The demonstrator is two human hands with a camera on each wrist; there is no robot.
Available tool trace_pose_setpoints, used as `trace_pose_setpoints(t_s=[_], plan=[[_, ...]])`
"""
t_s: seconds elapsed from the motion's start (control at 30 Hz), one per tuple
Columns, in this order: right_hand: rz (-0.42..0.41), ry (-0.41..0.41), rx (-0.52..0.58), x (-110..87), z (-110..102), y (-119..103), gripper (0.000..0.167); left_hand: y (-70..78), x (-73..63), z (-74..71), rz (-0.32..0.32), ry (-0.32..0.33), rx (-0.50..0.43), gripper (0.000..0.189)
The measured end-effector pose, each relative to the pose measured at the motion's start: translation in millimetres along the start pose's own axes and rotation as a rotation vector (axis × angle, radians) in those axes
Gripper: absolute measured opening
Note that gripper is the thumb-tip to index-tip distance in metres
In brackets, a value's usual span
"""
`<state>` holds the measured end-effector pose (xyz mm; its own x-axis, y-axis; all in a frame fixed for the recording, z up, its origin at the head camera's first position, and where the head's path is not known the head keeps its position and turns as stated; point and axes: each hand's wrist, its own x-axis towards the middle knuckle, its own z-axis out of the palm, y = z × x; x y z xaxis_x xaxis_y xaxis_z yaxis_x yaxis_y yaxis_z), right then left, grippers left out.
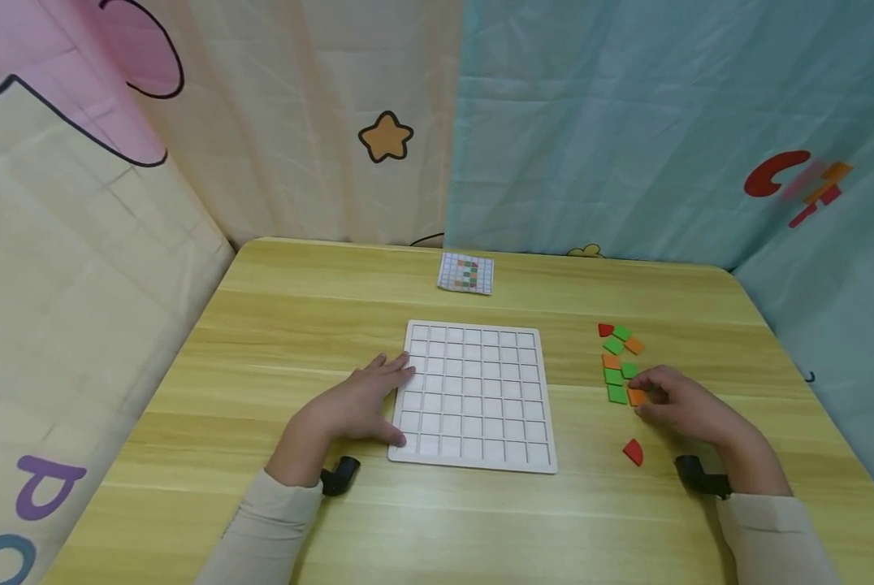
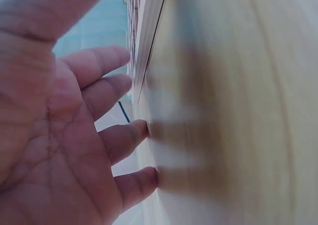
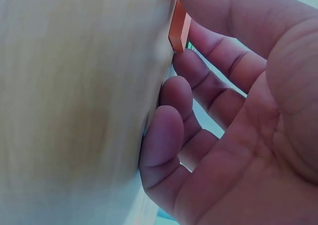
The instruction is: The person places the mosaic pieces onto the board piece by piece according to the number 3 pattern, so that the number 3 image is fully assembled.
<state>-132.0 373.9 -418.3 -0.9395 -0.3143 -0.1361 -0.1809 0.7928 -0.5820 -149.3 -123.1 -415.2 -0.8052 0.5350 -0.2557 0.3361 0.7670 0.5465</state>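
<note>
A white grid board (image 1: pixel 473 398) with square cells lies mid-table. My left hand (image 1: pixel 360 398) rests at its left edge, fingers spread, with the thumb on the lower left corner. Seen from the left wrist, the left hand's fingers (image 2: pixel 121 143) touch the table and the board's side. On the right, my right hand (image 1: pixel 689 406) has thumb and fingers about an orange square tile (image 3: pixel 180 26), which lies flat on the table at the end of a group of tiles. Green tiles (image 1: pixel 616 394) lie just left of it. A red quarter-round piece (image 1: pixel 633 452) lies apart, nearer me.
A small printed pattern card (image 1: pixel 466 274) lies behind the board near the far edge. More tiles lie further back on the right: a red piece (image 1: pixel 606 330), an orange tile (image 1: pixel 633 345) and a green tile (image 1: pixel 621 333). Curtains (image 1: pixel 320 122) hang around the table.
</note>
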Motion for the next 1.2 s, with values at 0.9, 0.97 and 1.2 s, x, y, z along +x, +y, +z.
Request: trace_pose_setpoints(t_s=[0.9, 0.97, 1.2], plan=[[0.023, 0.019, -0.033, -1.6, -1.0, -5.2, 0.017, 5.7, -2.9, 0.2, -0.005, -0.012, -0.042, 0.098], [0.023, 0.02, -0.037, -1.5, -1.2, -5.7, 0.017, 5.6, -2.9, 0.3, -0.007, -0.013, -0.043, 0.098], [0.006, 0.03, -0.041, -0.5, -0.1, -5.1, 0.015, 4.1, -3.0, 0.1, -0.018, -0.014, -0.036, 0.098]])
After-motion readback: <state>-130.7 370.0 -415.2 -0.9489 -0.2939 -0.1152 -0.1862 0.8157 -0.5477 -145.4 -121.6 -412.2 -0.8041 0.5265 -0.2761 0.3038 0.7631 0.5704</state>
